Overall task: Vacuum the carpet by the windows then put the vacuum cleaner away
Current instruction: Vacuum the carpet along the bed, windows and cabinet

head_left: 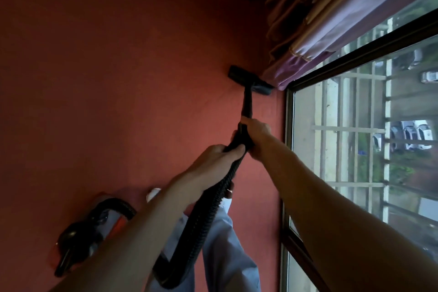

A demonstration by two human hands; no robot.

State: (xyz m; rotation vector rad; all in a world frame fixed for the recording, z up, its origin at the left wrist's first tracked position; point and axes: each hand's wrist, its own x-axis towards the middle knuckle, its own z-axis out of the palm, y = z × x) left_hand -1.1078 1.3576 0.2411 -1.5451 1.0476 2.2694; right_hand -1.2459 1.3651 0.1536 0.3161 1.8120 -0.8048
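Two grips, a person's bare hands, hold a black vacuum tube above a red carpet (pixel 118 78). The right grip (pixel 257 136) is curled round the near end of the rigid wand (pixel 246 104), where it meets the hose. The left grip (pixel 220 157), just behind it, is wrapped round the ribbed black hose (pixel 206 216). The wand slants away to the floor head (pixel 248 79), which lies flat on the carpet with its right end against the hem of a purple and gold curtain (pixel 308 31). A window (pixel 355 125) runs down the right side, with bars and parked cars outside. The vacuum cleaner body (pixel 94 225), dark with an orange part, sits on the carpet at lower left. Pale blue trouser legs (pixel 227 256) show below the arms.
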